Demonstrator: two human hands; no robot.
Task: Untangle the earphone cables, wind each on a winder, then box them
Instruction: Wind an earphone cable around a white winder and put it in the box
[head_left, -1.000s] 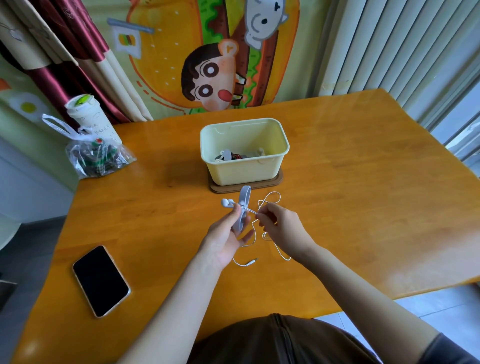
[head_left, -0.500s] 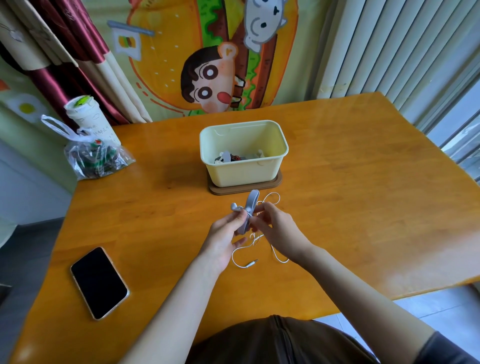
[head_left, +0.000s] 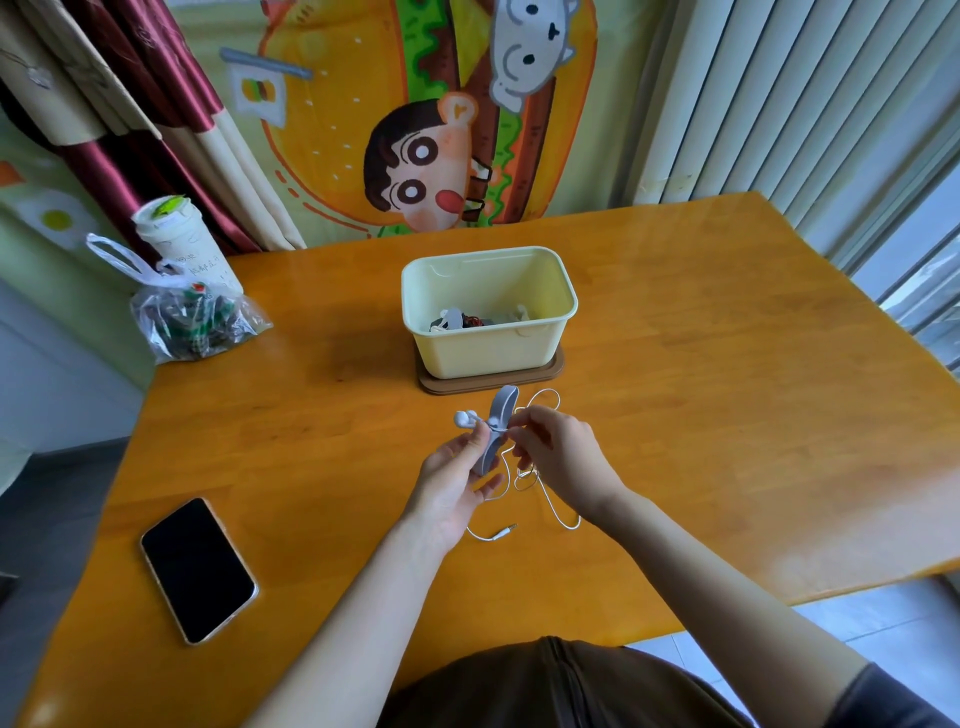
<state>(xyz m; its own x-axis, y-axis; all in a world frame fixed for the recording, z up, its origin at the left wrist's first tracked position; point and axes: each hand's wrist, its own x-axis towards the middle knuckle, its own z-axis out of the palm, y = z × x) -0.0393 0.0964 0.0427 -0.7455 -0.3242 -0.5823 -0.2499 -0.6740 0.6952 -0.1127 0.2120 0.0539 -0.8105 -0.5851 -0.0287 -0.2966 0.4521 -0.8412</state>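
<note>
Here, works above bare table (head_left: 727, 395) between box (head_left: 488, 353) and near edge, phone (head_left: 197, 569) well apart leftward. Grips winder (head_left: 500, 415) in curled left hand (head_left: 452, 483); pinches earphone cable (head_left: 501, 532) in right hand (head_left: 561, 457).

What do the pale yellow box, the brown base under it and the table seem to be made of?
The pale yellow box: probably plastic, smooth matte walls with moulded rolled rim. The brown base: unclear, maybe wood or rubber; flat, dull, rounded corners. The table: wood with glossy varnish; grain lines and window reflections show.
</note>
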